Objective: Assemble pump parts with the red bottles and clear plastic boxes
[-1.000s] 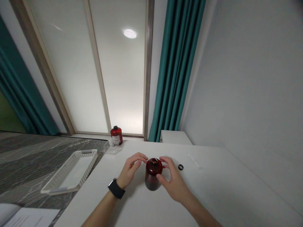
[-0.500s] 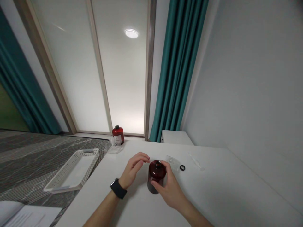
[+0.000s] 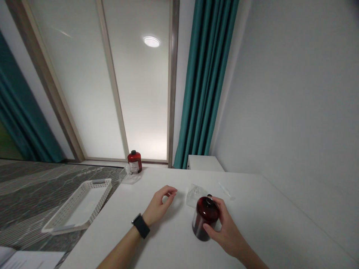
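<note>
My right hand [image 3: 224, 228] grips a dark red, round-shouldered bottle [image 3: 206, 220] from its right side, thumb in front and fingers behind. The bottle is upright, with a short neck on top. Whether its base touches the white table [image 3: 174, 246] I cannot tell. My left hand [image 3: 158, 205], with a black watch on the wrist, hovers to the left of the bottle. Its fingers are loosely curled and nothing shows in them. Just behind the bottle lies a clear plastic piece [image 3: 193, 196]. A black ring [image 3: 209, 195] is mostly hidden by the bottle and my right fingers.
A thin clear stick-like piece [image 3: 226, 189] lies farther right. At the table's far left corner stand a red bottle with a dark cap [image 3: 135, 162] and a clear tray [image 3: 129, 180]. A white basket [image 3: 98, 207] and an open booklet [image 3: 33, 259] are left of the table.
My right hand has moved the bottle right and nearer to me, in front of the black ring. My left hand stays nearly in place, its fingers more curled. The view has shifted slightly.
</note>
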`<control>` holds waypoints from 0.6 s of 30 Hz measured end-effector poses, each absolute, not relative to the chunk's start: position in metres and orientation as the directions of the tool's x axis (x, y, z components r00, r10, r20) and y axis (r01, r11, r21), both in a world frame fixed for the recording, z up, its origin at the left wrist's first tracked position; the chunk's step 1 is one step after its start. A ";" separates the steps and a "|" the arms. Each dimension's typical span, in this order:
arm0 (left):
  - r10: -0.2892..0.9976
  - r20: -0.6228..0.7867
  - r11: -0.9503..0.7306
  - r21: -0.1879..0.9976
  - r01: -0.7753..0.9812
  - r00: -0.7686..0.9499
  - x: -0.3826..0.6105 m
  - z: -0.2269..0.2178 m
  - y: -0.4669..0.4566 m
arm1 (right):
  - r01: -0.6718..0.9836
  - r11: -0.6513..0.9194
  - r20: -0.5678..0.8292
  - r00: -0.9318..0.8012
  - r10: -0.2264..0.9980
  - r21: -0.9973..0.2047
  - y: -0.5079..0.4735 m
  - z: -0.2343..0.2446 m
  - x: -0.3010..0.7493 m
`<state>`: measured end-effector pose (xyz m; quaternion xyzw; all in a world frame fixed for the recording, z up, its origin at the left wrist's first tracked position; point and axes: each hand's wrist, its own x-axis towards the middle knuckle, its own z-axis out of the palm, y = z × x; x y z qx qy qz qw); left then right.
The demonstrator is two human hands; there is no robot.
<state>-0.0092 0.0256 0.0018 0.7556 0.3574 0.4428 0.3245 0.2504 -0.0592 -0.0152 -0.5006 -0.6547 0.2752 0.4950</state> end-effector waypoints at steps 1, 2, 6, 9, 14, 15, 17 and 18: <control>0.829 0.428 -0.530 0.807 0.259 0.361 -0.006 -0.001 0.027 | 0.390 0.346 0.376 0.001 0.926 -0.853 -0.060 -0.016 0.256; 0.828 0.417 -0.527 0.806 0.270 0.373 -0.003 -0.003 0.029 | 0.396 0.346 0.381 0.009 0.925 -0.850 -0.061 -0.017 0.260; 0.796 0.390 -0.565 0.753 0.336 0.464 0.012 -0.005 0.042 | 0.411 0.349 0.400 0.043 0.915 -0.842 -0.063 -0.018 0.273; 0.740 0.390 -0.629 0.690 0.358 0.548 0.026 -0.003 0.053 | 0.427 0.354 0.409 0.041 0.911 -0.832 -0.065 -0.016 0.277; 0.707 0.352 -0.665 0.627 0.406 0.614 0.048 -0.004 0.070 | 0.450 0.352 0.397 0.005 0.918 -0.820 -0.067 -0.017 0.276; 0.701 0.342 -0.668 0.623 0.408 0.626 0.051 -0.005 0.073 | 0.451 0.351 0.396 0.006 0.918 -0.820 -0.067 -0.018 0.276; 0.686 0.327 -0.676 0.616 0.404 0.649 0.055 -0.006 0.076 | 0.448 0.352 0.399 0.012 0.917 -0.822 -0.067 -0.020 0.275; 0.679 0.320 -0.681 0.612 0.403 0.661 0.055 -0.006 0.078 | 0.445 0.353 0.400 0.015 0.916 -0.823 -0.067 -0.020 0.275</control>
